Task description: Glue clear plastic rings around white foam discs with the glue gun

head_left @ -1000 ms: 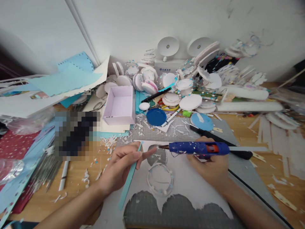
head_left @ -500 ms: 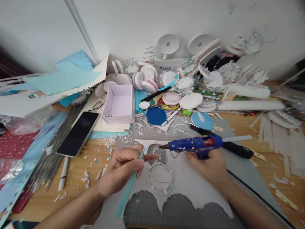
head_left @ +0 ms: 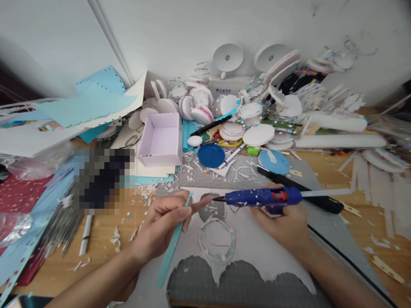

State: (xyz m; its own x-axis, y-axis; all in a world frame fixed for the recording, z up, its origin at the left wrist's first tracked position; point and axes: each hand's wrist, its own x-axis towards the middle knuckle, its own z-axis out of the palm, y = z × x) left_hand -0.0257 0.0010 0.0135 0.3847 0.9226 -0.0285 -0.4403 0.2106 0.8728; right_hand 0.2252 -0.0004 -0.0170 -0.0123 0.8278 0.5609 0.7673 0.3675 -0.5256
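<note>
My left hand (head_left: 160, 224) pinches a teal paper strip (head_left: 169, 261) between thumb and fingers, its index finger stretched toward the nozzle. My right hand (head_left: 287, 226) is wrapped around the handle of a blue glue gun (head_left: 253, 197), spotted with white bits. Its nozzle points left and is close to my left fingertip; whether they touch I cannot tell. A white glue stick (head_left: 326, 193) juts from the gun's rear. Below the nozzle, a ring with pale blue specks (head_left: 201, 246) lies on a white sheet (head_left: 257, 252) with scalloped cut edges and a round hole.
A grey cutting mat (head_left: 237, 284) lies under the sheet. A pale lilac box (head_left: 162, 160), a blue disc (head_left: 211, 155), a light blue disc (head_left: 272, 162) and a black cutter-like tool (head_left: 314, 200) lie behind my hands. White discs crowd the back. A black cord (head_left: 346, 259) trails right.
My left index finger has lifted toward the nozzle. The glue gun has shifted very slightly to the right in view. Both hands keep their holds.
</note>
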